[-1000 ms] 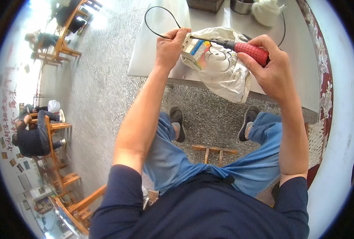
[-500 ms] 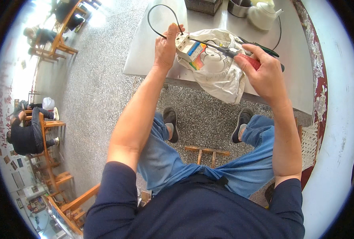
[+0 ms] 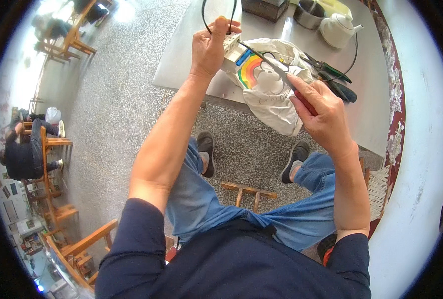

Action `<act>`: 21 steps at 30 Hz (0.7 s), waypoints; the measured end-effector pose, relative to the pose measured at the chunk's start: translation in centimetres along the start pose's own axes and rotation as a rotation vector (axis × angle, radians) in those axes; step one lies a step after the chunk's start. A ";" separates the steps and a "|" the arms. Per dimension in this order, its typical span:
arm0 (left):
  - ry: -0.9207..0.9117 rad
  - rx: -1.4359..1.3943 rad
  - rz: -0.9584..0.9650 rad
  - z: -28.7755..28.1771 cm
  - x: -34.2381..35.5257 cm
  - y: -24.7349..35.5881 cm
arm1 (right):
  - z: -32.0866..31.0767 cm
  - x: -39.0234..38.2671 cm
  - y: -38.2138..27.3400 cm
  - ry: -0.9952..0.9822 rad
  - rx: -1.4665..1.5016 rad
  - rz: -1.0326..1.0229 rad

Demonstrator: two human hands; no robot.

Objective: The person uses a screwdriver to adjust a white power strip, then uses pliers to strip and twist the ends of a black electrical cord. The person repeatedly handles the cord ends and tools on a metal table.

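Note:
My left hand [image 3: 207, 52] holds a white, blocky electrical device [image 3: 232, 54] with a blue strip, with a black wire [image 3: 204, 15] looping up from beside my fingers. My right hand [image 3: 325, 117] is closed on a red-handled screwdriver [image 3: 303, 101], whose long dark shaft reaches diagonally up-left to the device's top end. Underneath lies a crumpled cream cloth bag [image 3: 276, 109] printed with a rainbow and a cartoon. Dark-handled tools [image 3: 343, 88], apparently including pliers, rest right of the bag on the steel table [image 3: 368, 119].
A white teapot [image 3: 336, 34], a metal pot [image 3: 308, 15] and a dark box [image 3: 261, 7] stand at the table's back. A wall [image 3: 410, 199] is close on my right. People [image 3: 24, 152] sit on wooden chairs to the left. A small wooden rack [image 3: 249, 189] lies between my feet.
My left hand has risen slightly with the device. My right hand has moved down, angling the screwdriver more steeply. The view has shifted, showing more of the tools on the table.

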State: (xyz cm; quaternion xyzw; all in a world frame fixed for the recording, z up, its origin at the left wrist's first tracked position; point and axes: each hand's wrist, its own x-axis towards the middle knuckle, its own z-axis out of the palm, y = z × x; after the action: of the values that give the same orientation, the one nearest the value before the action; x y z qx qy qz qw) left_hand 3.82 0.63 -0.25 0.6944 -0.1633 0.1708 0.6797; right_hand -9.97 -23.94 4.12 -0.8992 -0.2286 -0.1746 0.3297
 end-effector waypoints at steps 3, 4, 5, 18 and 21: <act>-0.048 0.038 -0.073 -0.8 0.2 0.5 | -0.1 0.0 0.2 -0.003 0.048 0.023; -0.071 0.045 -0.106 -1.1 0.2 0.8 | -0.1 0.0 0.3 -0.006 0.068 0.037; -0.069 0.047 -0.119 -1.2 0.1 1.0 | 0.0 -0.1 0.2 0.006 0.122 0.044; -0.051 0.129 -0.181 -2.6 -0.5 2.2 | -0.3 0.5 -0.9 -0.108 1.214 0.844; -0.097 0.107 -0.279 -2.7 0.1 2.5 | -1.0 1.1 -1.6 -0.118 0.818 0.693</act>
State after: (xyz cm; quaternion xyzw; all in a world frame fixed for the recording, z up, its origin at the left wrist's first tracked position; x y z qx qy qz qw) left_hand 2.72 3.25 2.04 0.7529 -0.0888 0.0492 0.6502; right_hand -10.04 -23.17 6.15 -0.7286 0.0137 0.0986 0.6777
